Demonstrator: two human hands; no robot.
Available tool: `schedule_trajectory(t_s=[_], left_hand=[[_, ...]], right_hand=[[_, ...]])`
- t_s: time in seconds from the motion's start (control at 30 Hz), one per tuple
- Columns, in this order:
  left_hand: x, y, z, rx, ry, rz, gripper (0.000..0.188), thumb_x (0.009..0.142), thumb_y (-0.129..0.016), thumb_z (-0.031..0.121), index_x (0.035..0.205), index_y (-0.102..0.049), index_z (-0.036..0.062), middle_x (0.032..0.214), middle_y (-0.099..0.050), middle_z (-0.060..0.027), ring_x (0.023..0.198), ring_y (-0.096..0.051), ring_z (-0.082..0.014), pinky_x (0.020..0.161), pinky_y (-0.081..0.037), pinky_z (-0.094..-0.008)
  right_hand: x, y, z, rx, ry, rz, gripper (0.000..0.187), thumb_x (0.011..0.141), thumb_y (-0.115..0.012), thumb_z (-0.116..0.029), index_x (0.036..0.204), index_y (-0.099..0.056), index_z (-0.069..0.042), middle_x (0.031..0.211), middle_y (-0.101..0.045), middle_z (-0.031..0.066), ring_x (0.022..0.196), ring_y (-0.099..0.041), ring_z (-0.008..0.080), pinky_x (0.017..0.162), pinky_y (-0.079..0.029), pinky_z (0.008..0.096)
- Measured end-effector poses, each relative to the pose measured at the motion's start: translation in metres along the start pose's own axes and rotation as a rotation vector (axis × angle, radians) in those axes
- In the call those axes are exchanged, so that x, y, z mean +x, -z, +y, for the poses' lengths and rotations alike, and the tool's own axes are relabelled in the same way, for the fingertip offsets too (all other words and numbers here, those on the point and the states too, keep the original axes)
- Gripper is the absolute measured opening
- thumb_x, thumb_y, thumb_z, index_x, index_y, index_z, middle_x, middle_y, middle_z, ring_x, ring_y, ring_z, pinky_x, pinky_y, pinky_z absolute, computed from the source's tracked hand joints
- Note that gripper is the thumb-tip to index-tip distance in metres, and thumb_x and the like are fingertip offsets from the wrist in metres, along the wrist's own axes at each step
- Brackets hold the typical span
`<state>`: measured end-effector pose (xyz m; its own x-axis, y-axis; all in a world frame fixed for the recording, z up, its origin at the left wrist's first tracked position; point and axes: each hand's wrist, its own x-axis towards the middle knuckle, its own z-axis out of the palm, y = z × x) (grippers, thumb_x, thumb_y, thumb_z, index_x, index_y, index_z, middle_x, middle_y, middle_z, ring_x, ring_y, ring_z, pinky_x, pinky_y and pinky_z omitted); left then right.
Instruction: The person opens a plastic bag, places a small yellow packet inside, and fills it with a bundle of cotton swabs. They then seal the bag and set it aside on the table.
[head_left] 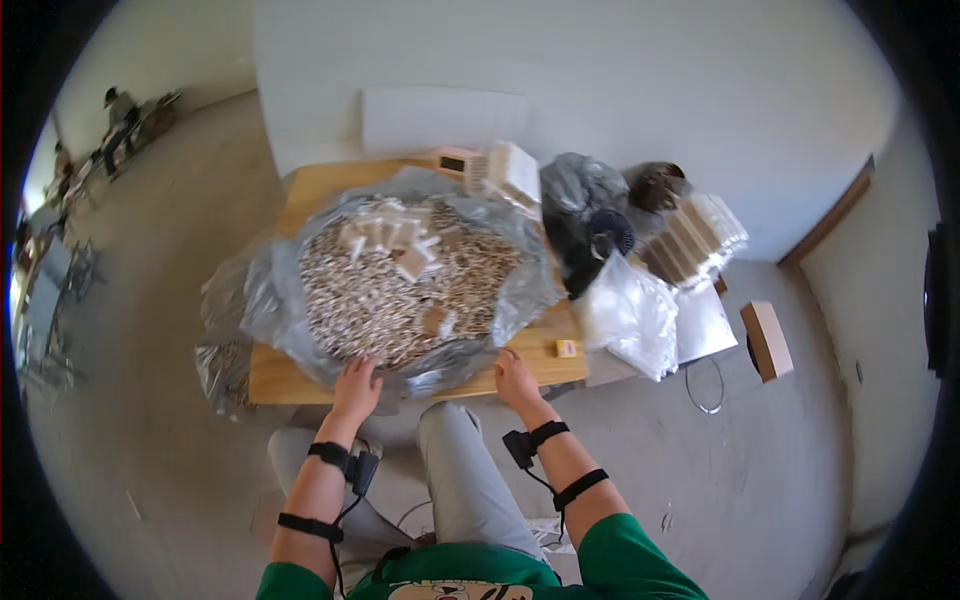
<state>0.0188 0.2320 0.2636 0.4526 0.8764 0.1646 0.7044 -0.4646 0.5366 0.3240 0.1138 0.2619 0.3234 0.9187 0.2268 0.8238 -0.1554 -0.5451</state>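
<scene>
Nearest cam.: person's green shirt (pixel 460 562), then gray trousers (pixel 465 470) at near edge of bench (pixel 285 375). L hand (pixel 357 388): fingers slightly bent, at near rim of gray plastic bag (pixel 272 305); can't tell if grasping film. R hand (pixel 515 380): fingers curled, at bench edge near bag's R side; clenched or grasping, can't tell. Bag open on bench, small sticks (pixel 370 305) heaped inside. Yellow box (pixel 566 348) on bench, R of R hand.
</scene>
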Motion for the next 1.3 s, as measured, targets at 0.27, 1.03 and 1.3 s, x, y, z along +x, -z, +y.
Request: schedule_trajectory(t_s=[0.27,1.03,1.3], left_hand=[[-0.012,0.001,-0.015,0.082,0.074,-0.264,0.065,0.08,-0.064,0.033,0.137,-0.038,0.016,0.145,-0.031,-0.0144,0.128,-0.035,-0.0382,0.104,-0.032,-0.0465],[-0.002,0.011,-0.003,0.237,0.003,-0.318,0.07,0.078,-0.066,0.014,0.139,-0.033,0.0191,0.142,-0.037,-0.0127,0.118,-0.042,-0.0442,0.1,-0.039,-0.0424],[0.003,0.013,0.003,0.173,0.111,-0.214,0.042,0.082,-0.051,0.007,0.121,-0.057,0.0197,0.13,-0.05,-0.0089,0.105,-0.055,-0.033,0.087,-0.048,-0.0396]], right_hand=[[-0.007,-0.021,-0.013,-0.306,-0.078,-0.135,0.04,0.075,-0.056,-0.004,0.114,-0.052,0.003,0.131,-0.043,0.0175,0.119,-0.044,0.034,0.1,-0.038,0.0391],[-0.003,-0.022,-0.014,-0.218,-0.17,-0.222,0.048,0.077,-0.048,-0.001,0.124,-0.047,0.003,0.135,-0.039,0.0168,0.119,-0.045,0.0348,0.1,-0.038,0.0385],[-0.005,-0.013,-0.002,-0.1,-0.1,-0.145,0.035,0.081,-0.048,-0.003,0.115,-0.056,-0.001,0.123,-0.051,0.0157,0.113,-0.049,0.0341,0.094,-0.042,0.0398]])
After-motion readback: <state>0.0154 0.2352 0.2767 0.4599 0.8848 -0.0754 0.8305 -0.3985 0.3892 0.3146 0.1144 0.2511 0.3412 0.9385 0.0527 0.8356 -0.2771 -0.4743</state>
